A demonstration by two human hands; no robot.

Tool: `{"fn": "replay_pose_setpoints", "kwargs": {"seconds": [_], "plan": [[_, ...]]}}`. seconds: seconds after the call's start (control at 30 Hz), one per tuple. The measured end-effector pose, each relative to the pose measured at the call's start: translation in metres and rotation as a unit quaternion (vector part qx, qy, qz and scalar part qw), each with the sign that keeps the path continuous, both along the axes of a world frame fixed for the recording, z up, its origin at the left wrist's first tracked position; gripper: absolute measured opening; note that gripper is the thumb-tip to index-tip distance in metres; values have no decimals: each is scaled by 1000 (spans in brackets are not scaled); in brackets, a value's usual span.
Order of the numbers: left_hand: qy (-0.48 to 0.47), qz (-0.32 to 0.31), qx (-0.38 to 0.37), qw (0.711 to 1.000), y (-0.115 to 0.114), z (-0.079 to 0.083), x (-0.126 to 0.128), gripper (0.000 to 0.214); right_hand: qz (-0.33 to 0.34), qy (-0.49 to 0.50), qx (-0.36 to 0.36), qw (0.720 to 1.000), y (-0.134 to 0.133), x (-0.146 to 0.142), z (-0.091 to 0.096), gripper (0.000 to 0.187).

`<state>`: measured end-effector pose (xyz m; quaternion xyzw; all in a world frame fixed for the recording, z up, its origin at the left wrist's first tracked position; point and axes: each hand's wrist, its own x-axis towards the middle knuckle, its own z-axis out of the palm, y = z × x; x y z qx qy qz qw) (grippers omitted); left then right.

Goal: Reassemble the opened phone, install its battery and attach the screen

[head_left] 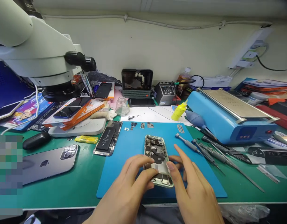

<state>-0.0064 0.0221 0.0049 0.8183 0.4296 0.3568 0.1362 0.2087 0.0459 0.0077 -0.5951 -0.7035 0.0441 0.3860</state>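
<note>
An opened phone housing with its bare metal inside and pale green rim lies over the blue mat, its inside facing up. My left hand grips its left side, with thumb and index finger reaching over the inside. At the right edge, my right hand holds the rim between thumb and bent fingers, while its index finger points away. Beyond the housing sit a small camera module and metal shield pieces. A detached phone screen with a black battery-like block lies to the left.
The blue mat covers the middle of the green table. Screwdrivers and tweezers lie to the right, before a blue heating plate machine. A microscope overhangs the left, above a dark grey phone.
</note>
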Motion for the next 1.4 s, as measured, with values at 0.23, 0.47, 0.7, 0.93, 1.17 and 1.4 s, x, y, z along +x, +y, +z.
{"fn": "replay_pose_setpoints", "kwargs": {"seconds": [0.23,0.47,0.7,0.93,1.17,1.4], "plan": [[-79,3,61,995,4,5,24,44,47,303,-252,918,10,10,10,79],[-81,-46,156,983,-6,-4,25,43,125,541,-304,774,3,4,19,55],[-186,61,-36,980,7,18,-18,64,155,587,-351,714,-4,-15,26,45],[-288,-56,-126,948,9,14,-21,57,165,590,-372,698,-5,-17,13,51],[-450,-69,-218,863,14,4,-12,38,174,576,-362,712,-7,-18,7,52],[-614,-42,-270,741,13,15,3,32,174,564,-379,713,-5,-16,3,56]]}}
